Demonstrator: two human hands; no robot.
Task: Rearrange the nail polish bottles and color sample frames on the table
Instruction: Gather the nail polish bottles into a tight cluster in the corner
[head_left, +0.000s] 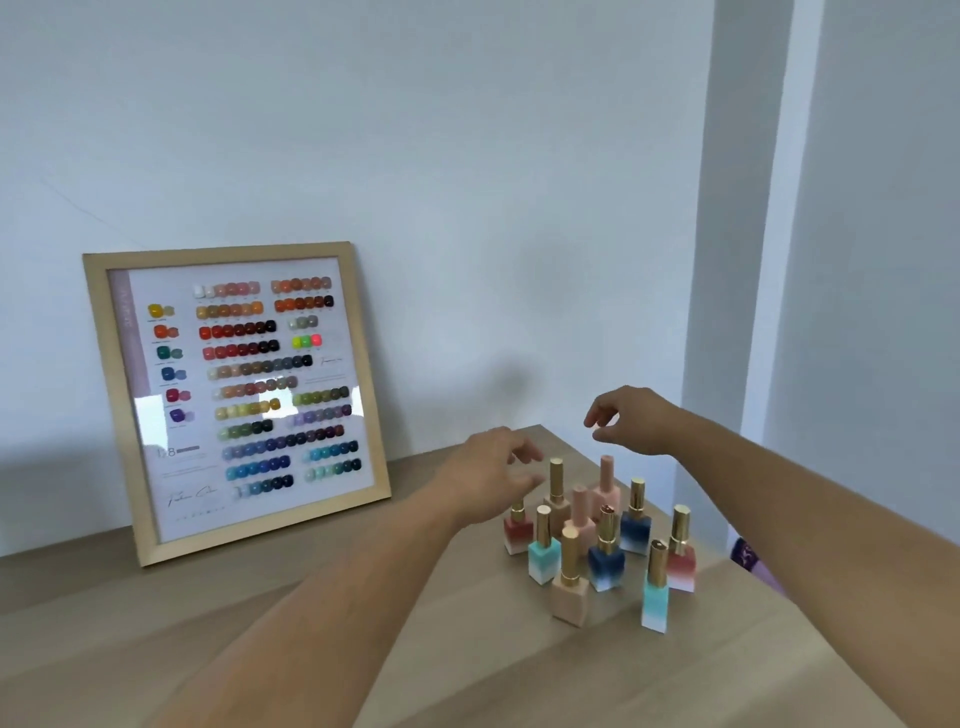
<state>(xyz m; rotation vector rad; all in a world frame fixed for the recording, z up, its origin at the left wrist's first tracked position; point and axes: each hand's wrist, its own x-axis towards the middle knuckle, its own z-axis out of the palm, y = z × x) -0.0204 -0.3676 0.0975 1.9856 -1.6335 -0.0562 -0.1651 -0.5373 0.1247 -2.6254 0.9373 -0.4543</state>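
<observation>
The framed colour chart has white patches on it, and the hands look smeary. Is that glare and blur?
Head view: yes, the white patches on the wooden-framed colour sample chart are reflections on its glazing; the left hand and right hand are softened by motion blur, with a faint shadow on the wall behind them; the gold-capped nail polish bottles are only slightly soft.

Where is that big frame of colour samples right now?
The frame stands at the left in the head view, leaning on the wall, left of the bottles.
</observation>
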